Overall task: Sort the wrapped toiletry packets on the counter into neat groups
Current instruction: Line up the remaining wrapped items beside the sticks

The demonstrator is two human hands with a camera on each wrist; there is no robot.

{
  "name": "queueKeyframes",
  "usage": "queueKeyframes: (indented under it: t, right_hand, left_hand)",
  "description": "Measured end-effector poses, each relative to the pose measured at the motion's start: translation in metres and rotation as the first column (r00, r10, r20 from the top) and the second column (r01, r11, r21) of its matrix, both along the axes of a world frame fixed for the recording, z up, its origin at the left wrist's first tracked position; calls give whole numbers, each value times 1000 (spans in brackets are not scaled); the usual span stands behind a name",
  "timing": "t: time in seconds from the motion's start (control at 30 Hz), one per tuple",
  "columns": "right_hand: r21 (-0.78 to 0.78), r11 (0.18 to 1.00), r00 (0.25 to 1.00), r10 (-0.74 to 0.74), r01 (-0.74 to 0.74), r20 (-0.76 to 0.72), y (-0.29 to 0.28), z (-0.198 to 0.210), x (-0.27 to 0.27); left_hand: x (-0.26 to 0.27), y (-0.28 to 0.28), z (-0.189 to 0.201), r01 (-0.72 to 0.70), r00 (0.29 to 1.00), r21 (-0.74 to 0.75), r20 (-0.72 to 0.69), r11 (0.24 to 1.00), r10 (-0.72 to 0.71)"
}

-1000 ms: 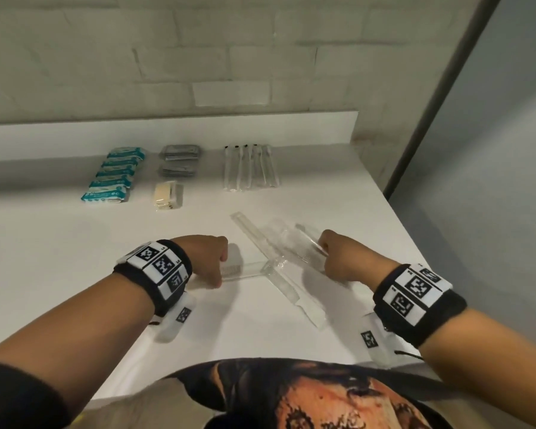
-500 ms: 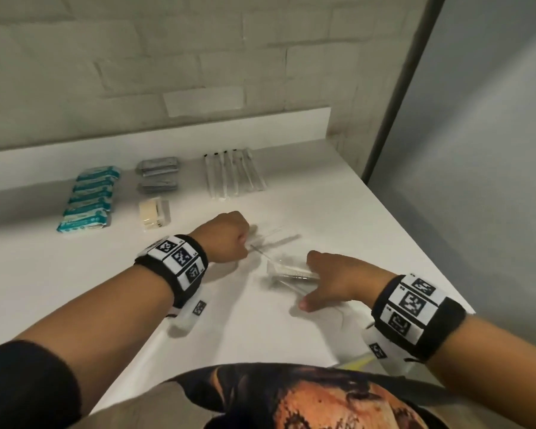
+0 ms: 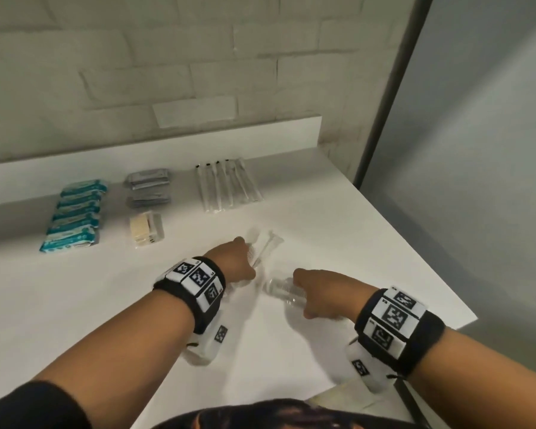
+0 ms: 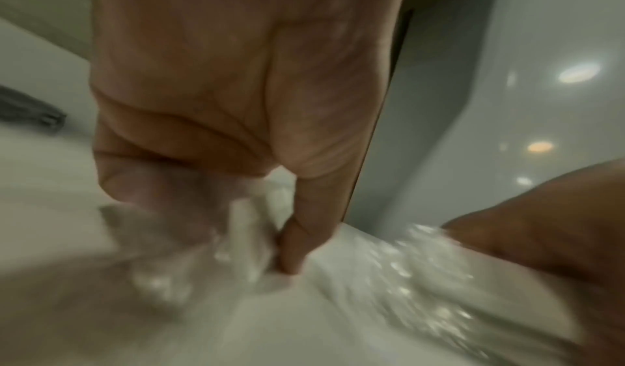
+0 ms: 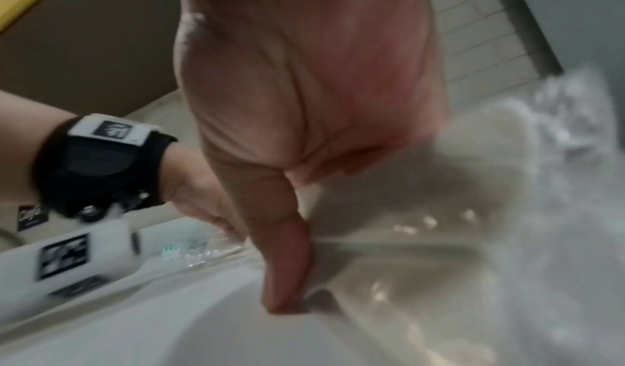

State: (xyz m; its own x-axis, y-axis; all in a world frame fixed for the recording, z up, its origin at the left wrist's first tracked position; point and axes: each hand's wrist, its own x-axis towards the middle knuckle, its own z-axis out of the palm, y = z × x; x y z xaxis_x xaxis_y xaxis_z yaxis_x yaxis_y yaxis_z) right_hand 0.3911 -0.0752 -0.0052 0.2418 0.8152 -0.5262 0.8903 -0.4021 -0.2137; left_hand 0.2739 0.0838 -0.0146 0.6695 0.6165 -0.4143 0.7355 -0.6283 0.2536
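At centre frame, the left hand [image 3: 235, 261] grips a clear-wrapped packet [image 3: 265, 247] over the white worktop [image 3: 338, 243], while the right hand [image 3: 319, 292] pinches another crinkled clear packet [image 3: 280, 291] just beside it.

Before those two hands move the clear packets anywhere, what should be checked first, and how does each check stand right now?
1. Left hand grips a clear packet: ok.
2. Right hand holds clear packets: ok.
3. How many packets each hand holds: cannot tell, blurred.
4. Bare counter in front of the toothbrush row: ok.
5. Teal packets, grey packets and cream packet lie grouped: ok.
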Motion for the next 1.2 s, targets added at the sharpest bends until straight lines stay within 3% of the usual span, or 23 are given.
queueKeyframes:
  t: [0.23,0.4,0.53,0.6,0.67,0.73,0.8,0.9,1.07,1.2]
  right_hand:
    - [144,962,972,-233,234,-26,40,20,78]
    - [151,954,966,-256,258,-30,58,3,126]
    - [371,872,942,-251,319,-221,66,-2,158]
    - [400,843,899,-196,359,-393,68,1,168]
    - [405,832,849,-138,379,-511,69,9,173]
    - [398,823,780,-85,406,-620,71,18,180]
    - [366,808,674,-52,462,-737,74,27,185]
    - [336,783,551,-11,524,-834,81,30,187]
    - [336,748,533,-28,573,-846,96,30,198]
    - [311,699,505,-83,644,-859,106,38,213]
  left_hand:
    - [6,-9,-4,-134,989,112,-41,985,140]
    - [36,-21,-8,-156,984,284,-45,946,175]
    - [72,-17,-4,-193,970,351,-74,916,233]
    - [83,-13,2,-295,954,241,20,924,300]
    - [90,-9,10,-390,900,10,217,921,379]
    - [99,-13,16,-396,777,-232,431,888,459]
    - [109,-21,21,-346,639,-412,554,843,534]
    - [123,-31,26,-300,559,-505,595,810,578]
    - [124,-20,29,-241,488,-631,578,737,654]
    - [119,5,35,-288,536,-585,558,758,634]
